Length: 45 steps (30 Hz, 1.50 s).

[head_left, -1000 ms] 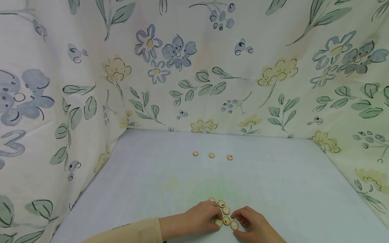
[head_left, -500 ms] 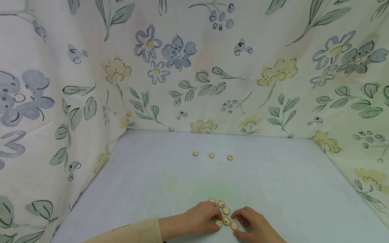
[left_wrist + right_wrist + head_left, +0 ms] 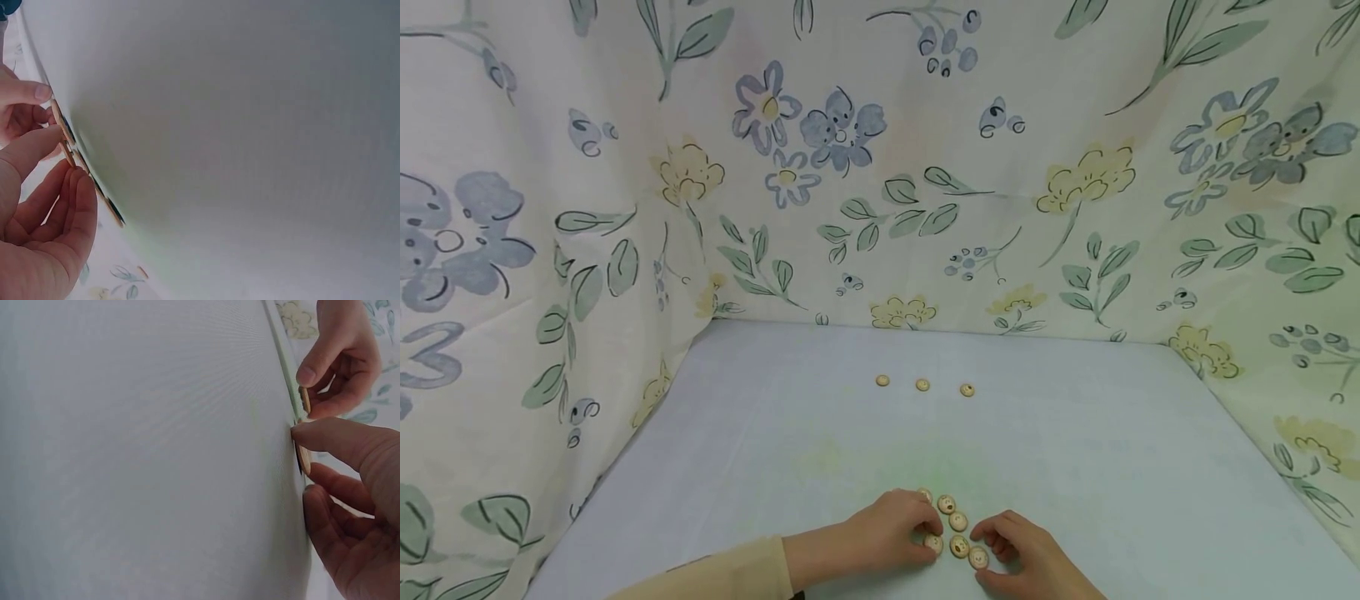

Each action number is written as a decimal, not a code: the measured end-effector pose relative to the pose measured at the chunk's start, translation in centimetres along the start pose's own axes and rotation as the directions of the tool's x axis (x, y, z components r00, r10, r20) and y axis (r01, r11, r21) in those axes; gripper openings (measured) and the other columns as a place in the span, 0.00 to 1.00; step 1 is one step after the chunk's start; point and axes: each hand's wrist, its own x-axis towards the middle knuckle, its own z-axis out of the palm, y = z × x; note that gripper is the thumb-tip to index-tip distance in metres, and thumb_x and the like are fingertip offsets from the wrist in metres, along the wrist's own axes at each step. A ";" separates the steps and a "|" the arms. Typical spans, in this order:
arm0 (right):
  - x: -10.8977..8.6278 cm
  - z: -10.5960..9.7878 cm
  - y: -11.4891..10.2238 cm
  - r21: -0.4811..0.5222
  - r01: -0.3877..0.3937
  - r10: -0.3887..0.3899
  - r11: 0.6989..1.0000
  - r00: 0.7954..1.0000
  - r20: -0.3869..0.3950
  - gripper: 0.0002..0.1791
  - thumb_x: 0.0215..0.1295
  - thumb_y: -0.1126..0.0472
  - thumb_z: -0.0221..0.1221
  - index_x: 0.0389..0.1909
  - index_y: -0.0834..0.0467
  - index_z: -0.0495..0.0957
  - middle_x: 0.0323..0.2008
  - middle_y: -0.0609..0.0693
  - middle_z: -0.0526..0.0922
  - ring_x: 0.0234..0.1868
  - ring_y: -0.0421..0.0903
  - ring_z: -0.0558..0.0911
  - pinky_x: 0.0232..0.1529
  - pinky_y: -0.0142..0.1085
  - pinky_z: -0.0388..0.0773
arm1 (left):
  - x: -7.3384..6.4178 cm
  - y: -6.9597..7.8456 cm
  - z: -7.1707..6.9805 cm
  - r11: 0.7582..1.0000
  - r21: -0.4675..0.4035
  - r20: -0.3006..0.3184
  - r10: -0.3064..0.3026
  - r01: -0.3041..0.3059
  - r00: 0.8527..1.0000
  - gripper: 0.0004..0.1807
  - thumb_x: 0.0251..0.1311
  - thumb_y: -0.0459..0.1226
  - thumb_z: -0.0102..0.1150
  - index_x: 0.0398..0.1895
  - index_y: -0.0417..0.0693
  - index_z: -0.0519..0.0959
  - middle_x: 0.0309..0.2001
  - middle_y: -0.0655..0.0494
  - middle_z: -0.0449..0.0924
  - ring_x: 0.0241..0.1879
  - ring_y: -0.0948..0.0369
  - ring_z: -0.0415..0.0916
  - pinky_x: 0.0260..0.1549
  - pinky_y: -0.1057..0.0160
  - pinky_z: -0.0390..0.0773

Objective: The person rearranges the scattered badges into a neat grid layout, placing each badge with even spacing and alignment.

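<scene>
Pinched between thumb and fingers of the left hand [image 3: 891, 532]: a wooden disc [image 3: 934, 544], possibly touching the tabletop [image 3: 1075, 433], possibly just above, impossible to tell. Opposite, curled round a second disc [image 3: 978, 557] with thumb and fingers: the right hand [image 3: 1033, 560], firmness of grip not readable.

Between these two, a middle disc [image 3: 959, 547], just beside the piece at the right hand but parted by a narrow gap from the piece at the left. Decisive for the coming move, by judgement: that gap, directly to the right of the left hand's disc. No long axis to mind on so round a piece. Nearer to the middle disc, by look: the right hand.

Just beyond, a bent line of upper discs [image 3: 958, 522], partly hidden at its left end by the left hand. Well apart, toward the flowered cloth [image 3: 880, 275], a row of three discs [image 3: 922, 384].
</scene>
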 end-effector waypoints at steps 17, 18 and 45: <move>0.0 0.1 0.2 -0.006 0.017 -0.017 1.000 1.000 -0.009 0.15 0.60 0.55 0.68 0.47 0.50 0.78 0.37 0.37 0.73 0.34 0.33 0.72 0.32 0.29 0.74 | 1.1 -2.7 -2.6 0.990 -0.100 -0.134 -0.114 0.102 0.984 0.07 0.53 0.34 0.71 0.35 0.45 0.85 0.30 0.63 0.79 0.31 0.69 0.72 0.34 0.74 0.72; 0.0 0.1 0.2 -0.004 0.013 -0.013 1.000 1.000 -0.007 0.15 0.60 0.55 0.68 0.47 0.50 0.78 0.37 0.37 0.73 0.34 0.33 0.72 0.32 0.29 0.74 | 1.3 -2.9 -2.7 0.989 -0.102 -0.141 -0.116 0.102 0.983 0.07 0.53 0.34 0.71 0.35 0.45 0.85 0.31 0.62 0.79 0.31 0.69 0.73 0.34 0.74 0.72; -0.3 0.2 0.5 -0.030 0.061 -0.062 0.998 0.997 -0.038 0.16 0.58 0.58 0.69 0.46 0.50 0.78 0.37 0.38 0.73 0.34 0.33 0.73 0.33 0.28 0.74 | 12.6 -4.3 -2.7 0.980 -0.084 -0.176 -0.195 0.183 0.965 0.08 0.55 0.36 0.69 0.37 0.45 0.84 0.31 0.59 0.79 0.32 0.68 0.71 0.34 0.71 0.72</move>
